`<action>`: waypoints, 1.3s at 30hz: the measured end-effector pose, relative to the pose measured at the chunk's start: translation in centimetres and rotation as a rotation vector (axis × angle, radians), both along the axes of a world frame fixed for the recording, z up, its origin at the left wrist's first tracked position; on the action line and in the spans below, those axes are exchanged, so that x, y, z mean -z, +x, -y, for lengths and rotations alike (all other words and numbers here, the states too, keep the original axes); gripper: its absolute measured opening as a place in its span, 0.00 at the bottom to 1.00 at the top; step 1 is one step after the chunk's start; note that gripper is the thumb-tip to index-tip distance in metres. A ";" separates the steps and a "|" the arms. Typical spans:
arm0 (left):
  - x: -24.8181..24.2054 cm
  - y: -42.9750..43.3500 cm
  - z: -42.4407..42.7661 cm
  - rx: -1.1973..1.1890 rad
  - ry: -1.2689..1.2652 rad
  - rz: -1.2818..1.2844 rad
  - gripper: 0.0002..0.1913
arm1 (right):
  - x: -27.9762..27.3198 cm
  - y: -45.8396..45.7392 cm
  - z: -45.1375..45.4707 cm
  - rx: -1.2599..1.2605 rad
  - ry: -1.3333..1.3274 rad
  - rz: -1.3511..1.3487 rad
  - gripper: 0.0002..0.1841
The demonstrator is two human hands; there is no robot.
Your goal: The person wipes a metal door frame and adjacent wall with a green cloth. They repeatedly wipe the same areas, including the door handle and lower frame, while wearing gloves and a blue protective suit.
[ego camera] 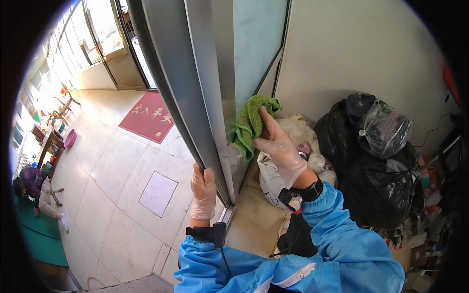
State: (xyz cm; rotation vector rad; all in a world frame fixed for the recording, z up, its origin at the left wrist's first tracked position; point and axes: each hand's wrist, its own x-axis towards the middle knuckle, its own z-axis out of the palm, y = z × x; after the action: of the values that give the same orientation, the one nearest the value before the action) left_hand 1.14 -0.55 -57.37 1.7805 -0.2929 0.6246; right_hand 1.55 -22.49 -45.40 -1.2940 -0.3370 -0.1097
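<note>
My left hand, in a clear plastic glove, grips the dark-edged side of an aluminium door frame. Its thumb is out of sight. On the other side of the frame, my right hand, gloved the same way, holds a green terry cloth with its index finger stretched along it. The cloth's left side meets the door near its pale glass panel. What lies under the cloth is hidden. Blue sleeves cover both forearms, and each wrist wears a black strap.
Stuffed black plastic bags and a white bag stand against the wall at right. A red mat lies on the tiles at left. A person sits beside a green surface at far left, near a pink basin.
</note>
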 end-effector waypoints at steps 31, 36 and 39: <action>-3.1 -0.7 2.2 0.143 -0.269 -0.034 0.38 | 5.7 14.1 0.6 0.757 -0.583 0.488 0.32; -3.0 -0.8 2.2 0.172 -0.296 -0.050 0.40 | 7.7 22.9 3.7 0.634 -0.384 0.334 0.32; -2.8 -0.7 2.1 0.165 -0.272 -0.055 0.40 | 8.0 24.1 4.7 0.622 -0.308 0.291 0.31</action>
State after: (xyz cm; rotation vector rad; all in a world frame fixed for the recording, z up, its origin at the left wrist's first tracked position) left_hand 0.44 -2.65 -54.55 1.4933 -0.2992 0.4726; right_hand 25.67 -27.22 -53.39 -1.6582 -0.1905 -0.8039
